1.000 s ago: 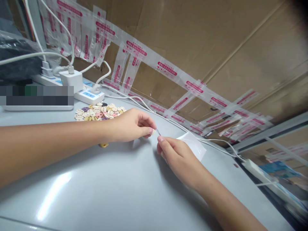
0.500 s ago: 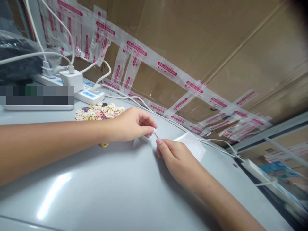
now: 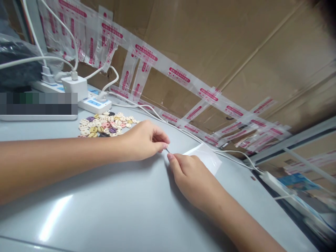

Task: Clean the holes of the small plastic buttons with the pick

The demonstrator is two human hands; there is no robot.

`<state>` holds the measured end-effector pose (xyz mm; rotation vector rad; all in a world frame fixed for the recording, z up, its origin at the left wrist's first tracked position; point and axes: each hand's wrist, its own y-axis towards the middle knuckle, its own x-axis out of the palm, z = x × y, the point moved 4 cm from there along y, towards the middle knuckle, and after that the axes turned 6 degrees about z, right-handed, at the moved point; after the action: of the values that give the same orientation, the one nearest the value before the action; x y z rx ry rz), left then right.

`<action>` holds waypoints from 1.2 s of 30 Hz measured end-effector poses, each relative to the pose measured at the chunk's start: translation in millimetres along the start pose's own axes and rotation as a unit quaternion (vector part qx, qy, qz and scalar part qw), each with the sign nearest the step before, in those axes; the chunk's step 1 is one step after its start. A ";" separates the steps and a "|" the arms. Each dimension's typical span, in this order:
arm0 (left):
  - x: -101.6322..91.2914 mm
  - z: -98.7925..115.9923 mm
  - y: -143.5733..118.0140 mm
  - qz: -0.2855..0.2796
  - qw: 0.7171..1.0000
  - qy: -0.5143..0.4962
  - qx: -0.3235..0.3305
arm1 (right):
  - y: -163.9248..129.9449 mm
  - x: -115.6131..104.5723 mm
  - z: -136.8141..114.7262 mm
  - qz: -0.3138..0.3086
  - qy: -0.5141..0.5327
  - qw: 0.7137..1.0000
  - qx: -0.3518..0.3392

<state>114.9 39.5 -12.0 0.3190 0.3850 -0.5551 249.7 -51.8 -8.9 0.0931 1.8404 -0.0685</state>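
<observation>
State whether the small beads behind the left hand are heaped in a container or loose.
Loose: the beads lie spread directly on the grey table.

The bench (image 3: 110, 203) is pale grey-blue with a glossy white glare streak near the left. The pile of small buttons (image 3: 105, 124) mixes cream, yellow, pink, purple and one dark piece. Far behind it, the power strip (image 3: 91, 102) is white with light blue sockets, and the cables (image 3: 147, 108) and charger block (image 3: 76, 87) are white. The cardboard wall (image 3: 223, 45) is brown, crossed by clear tape strips (image 3: 181, 75) printed with red-pink lettering. The small bag (image 3: 204, 157) is translucent white.
</observation>
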 end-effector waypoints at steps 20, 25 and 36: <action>-5.0 -12.4 4.9 0.007 1.000 -0.006 -0.025 | 5.1 -1.9 6.4 0.006 0.025 0.999 0.021; -7.9 -11.5 5.1 0.014 0.999 0.035 0.003 | 8.3 0.0 8.6 0.082 0.012 0.996 -0.013; -28.5 -13.3 14.8 0.086 0.991 0.099 0.026 | 30.1 19.2 5.2 0.119 0.007 0.987 -0.105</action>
<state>97.5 69.3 -8.5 0.4550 0.5298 -0.3665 252.6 -21.8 -28.8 0.1653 1.8273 0.2938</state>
